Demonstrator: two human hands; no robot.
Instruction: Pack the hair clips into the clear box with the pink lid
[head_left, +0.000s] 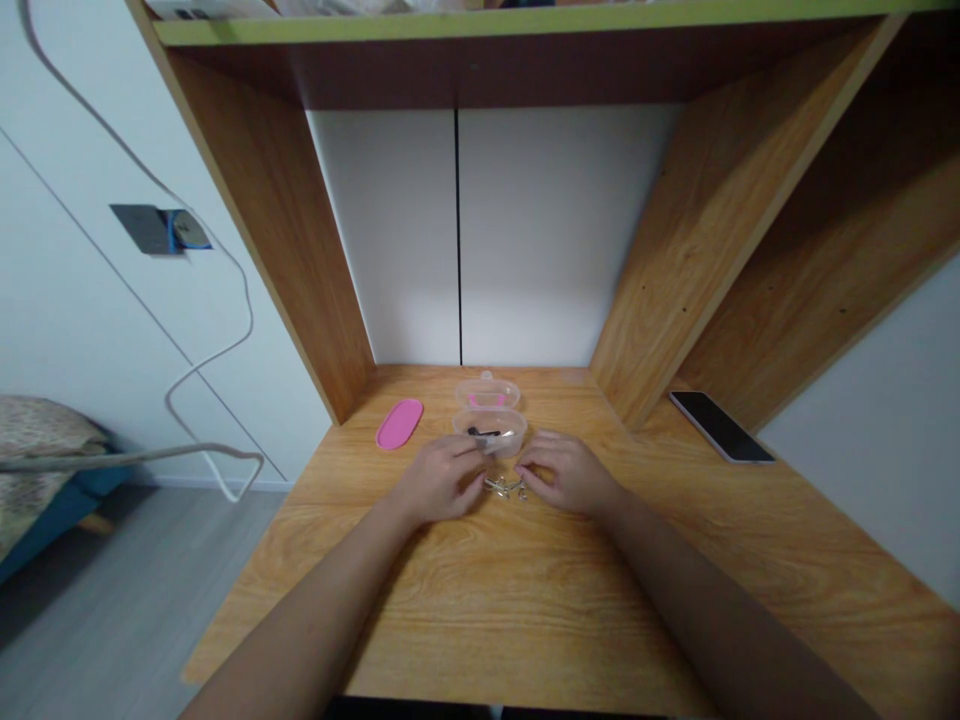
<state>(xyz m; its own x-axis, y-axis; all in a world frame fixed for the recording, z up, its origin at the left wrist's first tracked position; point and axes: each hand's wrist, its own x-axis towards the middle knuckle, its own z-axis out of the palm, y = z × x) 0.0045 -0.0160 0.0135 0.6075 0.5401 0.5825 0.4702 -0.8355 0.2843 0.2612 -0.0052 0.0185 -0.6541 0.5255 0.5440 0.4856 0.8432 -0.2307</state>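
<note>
Several small shiny metal pieces (504, 488) lie bunched between the fingertips of both hands, low over the table; their exact kind is too small to make out. My left hand (444, 478) is closed, thumb and fingers pinched at the left end of the bunch. From the other side my right hand (566, 473) pinches at its right end. Just behind the fingers sits a clear plastic box (517, 425), its lid (487, 392) tipped back. Inside the box are dark, thin items (484, 432) and something light, partly hidden by my left fingers.
A pink oval tray-like piece (399, 424) lies left of the box. A phone (720, 427) rests at the right, beside the wooden upright (652, 300). Overhead runs a shelf (480, 70). A white cable (247, 300) hangs at the left, off the wooden table (510, 610).
</note>
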